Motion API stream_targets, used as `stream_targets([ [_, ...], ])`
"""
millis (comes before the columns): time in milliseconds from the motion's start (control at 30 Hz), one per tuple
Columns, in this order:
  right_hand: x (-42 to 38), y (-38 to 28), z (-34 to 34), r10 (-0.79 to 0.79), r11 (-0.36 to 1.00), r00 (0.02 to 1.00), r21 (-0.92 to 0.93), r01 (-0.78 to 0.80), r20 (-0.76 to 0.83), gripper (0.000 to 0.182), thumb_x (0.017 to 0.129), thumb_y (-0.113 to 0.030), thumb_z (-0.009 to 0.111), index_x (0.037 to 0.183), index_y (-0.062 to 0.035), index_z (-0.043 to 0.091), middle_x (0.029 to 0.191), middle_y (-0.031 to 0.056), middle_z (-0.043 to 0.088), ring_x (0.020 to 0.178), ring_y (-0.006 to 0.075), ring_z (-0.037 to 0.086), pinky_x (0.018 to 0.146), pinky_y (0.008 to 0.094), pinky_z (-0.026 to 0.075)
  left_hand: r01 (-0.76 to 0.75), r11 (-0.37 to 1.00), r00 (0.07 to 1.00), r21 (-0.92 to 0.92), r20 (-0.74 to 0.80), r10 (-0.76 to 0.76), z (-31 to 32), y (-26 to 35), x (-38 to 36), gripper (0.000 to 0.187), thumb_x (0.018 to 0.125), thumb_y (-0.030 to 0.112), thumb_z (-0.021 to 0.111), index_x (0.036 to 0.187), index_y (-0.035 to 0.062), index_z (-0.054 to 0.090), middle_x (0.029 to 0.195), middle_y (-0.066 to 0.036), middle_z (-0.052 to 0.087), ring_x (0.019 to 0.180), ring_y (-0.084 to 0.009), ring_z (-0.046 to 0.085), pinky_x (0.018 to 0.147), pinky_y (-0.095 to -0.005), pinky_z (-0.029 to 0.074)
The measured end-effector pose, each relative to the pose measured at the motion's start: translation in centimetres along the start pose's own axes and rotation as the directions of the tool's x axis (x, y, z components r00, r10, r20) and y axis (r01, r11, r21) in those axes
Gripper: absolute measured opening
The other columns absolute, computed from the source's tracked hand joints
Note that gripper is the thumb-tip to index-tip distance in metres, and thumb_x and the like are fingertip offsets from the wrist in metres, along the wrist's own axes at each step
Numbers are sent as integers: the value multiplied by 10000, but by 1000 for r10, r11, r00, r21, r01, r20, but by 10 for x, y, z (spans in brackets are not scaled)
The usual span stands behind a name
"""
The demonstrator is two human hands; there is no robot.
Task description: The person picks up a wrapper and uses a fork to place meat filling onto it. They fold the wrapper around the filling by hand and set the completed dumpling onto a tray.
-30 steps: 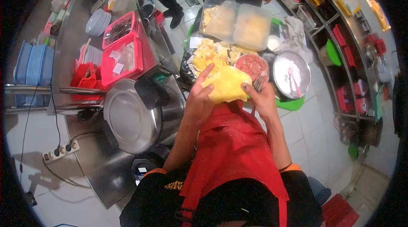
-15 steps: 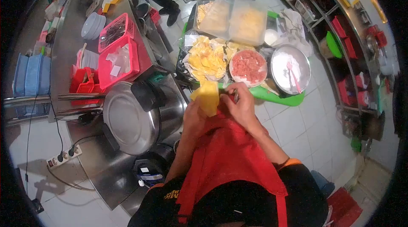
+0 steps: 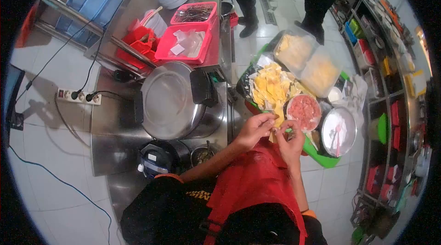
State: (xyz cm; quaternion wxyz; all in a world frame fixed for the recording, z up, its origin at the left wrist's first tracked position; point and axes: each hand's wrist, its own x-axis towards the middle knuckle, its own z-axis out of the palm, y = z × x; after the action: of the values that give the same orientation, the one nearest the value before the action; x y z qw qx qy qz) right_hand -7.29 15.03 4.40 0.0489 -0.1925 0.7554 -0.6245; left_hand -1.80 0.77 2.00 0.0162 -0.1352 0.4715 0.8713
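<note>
Grip of left hand (image 3: 255,130) and right hand (image 3: 291,145) pinching yellow sheet (image 3: 279,119), green tray (image 3: 325,159) edge near, floor (image 3: 340,181) open rightward

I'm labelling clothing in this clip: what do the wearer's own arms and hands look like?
The left hand and right hand show no gloves, and the forearms are uncovered. The short black fabric sleeves end in narrow, bright orange cuffs. Blurred yellow-orange lettering shows on the black fabric shirt near the left sleeve.
</note>
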Motion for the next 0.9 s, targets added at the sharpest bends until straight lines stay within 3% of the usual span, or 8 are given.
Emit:
stream_targets([
  [133, -2, 0, -2, 44, 999, 999, 14, -44, 0, 145, 778, -39, 721, 849, -28, 595, 666, 4, 545, 618, 74, 490, 564, 232, 415, -4, 1000, 1000, 24, -17, 5, 5, 1, -1, 270, 979, 162, 537, 1182, -16, 531, 1036, -34, 586, 867, -83, 559, 696, -239, 459],
  [233, -4, 3, -1, 114, 993, 993, 39, -114, 19, 136, 777, -34, 712, 862, -25, 606, 663, 16, 554, 609, 82, 492, 564, 243, 421, 66, 970, 996, 236, -77, -49, 9, 16, -4, 273, 930, 137, 586, 1144, -28, 542, 994, -47, 610, 847, -87, 560, 693, -231, 456],
  [300, -6, 17, 1, 49, 999, 999, 15, -49, 16, 122, 780, -39, 704, 865, -17, 619, 679, 44, 574, 613, 118, 526, 580, 269, 444, -82, 900, 995, 428, -24, 102, 8, 18, -10, 253, 920, 126, 588, 1122, -20, 550, 966, -45, 620, 820, -92, 563, 692, -227, 459],
  [367, -8, 16, 2, 94, 995, 995, 30, -93, -41, 109, 787, -37, 694, 864, -13, 621, 690, 55, 582, 620, 132, 539, 592, 275, 452, 139, 955, 982, 262, -161, -99, 2, 10, -7, 213, 934, 114, 572, 1111, -2, 560, 968, -41, 619, 831, -104, 577, 724, -234, 475],
  [467, -8, 8, -7, 4, 999, 1000, -35, -5, -21, 70, 806, -25, 664, 857, -6, 620, 716, 74, 592, 637, 158, 559, 622, 281, 462, 52, 997, 971, 49, -236, -39, 16, 2, -4, 214, 946, 116, 553, 1128, 5, 572, 884, -10, 600, 737, -59, 536, 624, -210, 444],
  [633, -12, 20, -11, 213, 945, 976, 244, -217, 41, 32, 870, -36, 597, 858, -9, 609, 744, 33, 587, 690, 88, 531, 628, 250, 439, 78, 995, 982, 60, -179, -66, 17, 6, 0, 216, 966, 135, 530, 1133, 2, 559, 966, -37, 601, 834, -96, 588, 750, -237, 504],
  [833, -8, 25, -21, 149, 929, 988, 346, -130, -29, 32, 910, -31, 532, 929, -49, 550, 679, -47, 496, 574, 40, 422, 522, 208, 359, 62, 996, 980, 69, -194, -48, 14, 6, 7, 200, 989, 168, 478, 1092, 22, 569, 984, -37, 600, 891, -97, 573, 780, -260, 500],
  [900, -10, 20, -35, 421, 535, 885, 734, -418, 197, 24, 928, -65, 506, 946, -63, 521, 661, -45, 460, 506, 24, 362, 441, 208, 286, 28, 999, 992, -45, -119, -33, 8, 7, 8, 194, 986, 131, 462, 1131, 35, 549, 1067, -50, 602, 960, -131, 590, 848, -281, 496],
])
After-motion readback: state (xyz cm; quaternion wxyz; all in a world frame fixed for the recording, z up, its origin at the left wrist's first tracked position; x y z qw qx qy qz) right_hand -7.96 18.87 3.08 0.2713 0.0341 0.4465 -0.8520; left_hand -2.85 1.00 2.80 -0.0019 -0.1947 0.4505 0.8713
